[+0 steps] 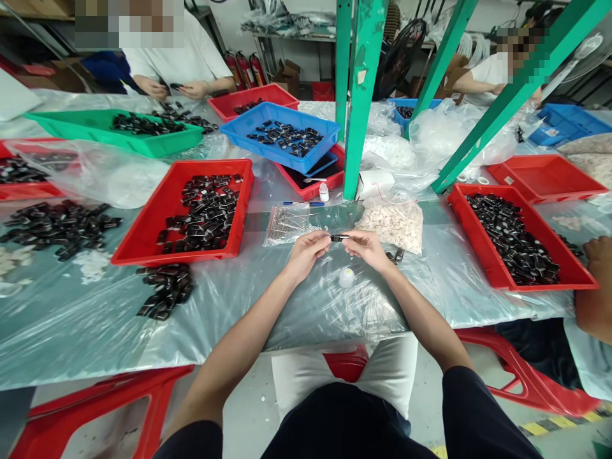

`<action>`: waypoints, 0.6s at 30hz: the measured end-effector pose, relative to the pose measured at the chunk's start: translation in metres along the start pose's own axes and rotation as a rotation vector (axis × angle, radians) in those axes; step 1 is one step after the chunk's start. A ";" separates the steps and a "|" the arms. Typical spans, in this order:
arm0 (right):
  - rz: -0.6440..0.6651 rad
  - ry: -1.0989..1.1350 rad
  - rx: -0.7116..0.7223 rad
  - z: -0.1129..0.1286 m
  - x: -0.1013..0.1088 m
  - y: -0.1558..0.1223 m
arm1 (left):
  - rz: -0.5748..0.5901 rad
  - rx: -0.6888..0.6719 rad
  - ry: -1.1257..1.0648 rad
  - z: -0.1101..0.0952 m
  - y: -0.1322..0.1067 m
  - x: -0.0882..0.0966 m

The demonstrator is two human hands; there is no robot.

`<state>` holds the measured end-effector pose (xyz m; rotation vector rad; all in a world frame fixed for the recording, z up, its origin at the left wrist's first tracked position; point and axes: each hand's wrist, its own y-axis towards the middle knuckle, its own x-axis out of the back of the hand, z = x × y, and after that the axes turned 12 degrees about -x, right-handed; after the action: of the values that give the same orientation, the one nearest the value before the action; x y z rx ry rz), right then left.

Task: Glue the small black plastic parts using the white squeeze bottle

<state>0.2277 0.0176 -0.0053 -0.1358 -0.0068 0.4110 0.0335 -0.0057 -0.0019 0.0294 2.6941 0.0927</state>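
Between my two hands is a small glossy black part (338,238), held level above the plastic-covered table. My left hand (308,250) pinches its left end and my right hand (368,248) pinches the right end. A small round white container (347,276) stands on the table just below them. Behind my right hand lies a clear bag of small pale pieces (394,223), with a few black parts (396,255) beside it. Near my left hand is a flat clear bag (288,223) holding thin sticks. Fine detail on the held part is too small to make out.
A red tray (119,245) of black parts stands left, beside a loose pile (165,290). Another filled red tray (478,255) is at right, near a neighbour's arm (595,280). A green post (358,95) rises ahead, next to a small bottle (324,192) and blue tray (234,131). Co-workers sit opposite.
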 end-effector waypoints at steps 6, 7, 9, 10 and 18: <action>0.022 0.018 -0.012 0.000 -0.002 -0.002 | 0.052 0.034 -0.076 0.004 0.000 0.002; 0.026 0.019 -0.011 0.000 -0.002 -0.002 | 0.066 0.041 -0.085 0.004 -0.001 0.003; 0.029 0.018 -0.002 0.001 -0.002 -0.004 | 0.097 0.057 -0.091 0.003 -0.001 0.004; 0.027 0.012 0.004 0.002 -0.002 -0.004 | 0.107 0.061 -0.086 0.003 -0.001 0.004; 0.031 -0.068 0.034 0.005 -0.002 -0.005 | 0.038 -0.113 0.231 0.003 0.001 0.006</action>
<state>0.2274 0.0125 0.0002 -0.0883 -0.0647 0.4466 0.0289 -0.0048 -0.0073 0.0370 2.9141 0.2753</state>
